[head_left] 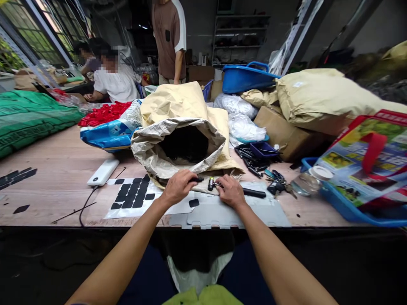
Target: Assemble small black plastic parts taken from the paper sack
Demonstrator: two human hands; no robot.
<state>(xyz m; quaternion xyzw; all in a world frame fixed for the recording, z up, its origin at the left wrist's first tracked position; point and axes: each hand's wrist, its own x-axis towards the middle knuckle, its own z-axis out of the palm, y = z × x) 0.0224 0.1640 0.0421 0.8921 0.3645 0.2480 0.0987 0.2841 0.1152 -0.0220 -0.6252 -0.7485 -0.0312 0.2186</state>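
Note:
My left hand (180, 184) is closed on a small black part (197, 179), whose exact kind I cannot make out. A small hammer (254, 193) is in my right hand (231, 190); its head points left toward my left hand and its black handle sticks out to the right. Both hands are just above the front of the table, before a large open paper sack (143, 146) with dark contents. Under them lie a grey board (235, 214) and a white sheet with rows of black rounded pads (132, 192).
A white power bank (103, 173) with a cable lies to the left. On the right are black parts (251, 159), keys (278, 182), a clear jar (307, 183) and a blue basin (343, 207) holding a printed bag. Several people are behind the table.

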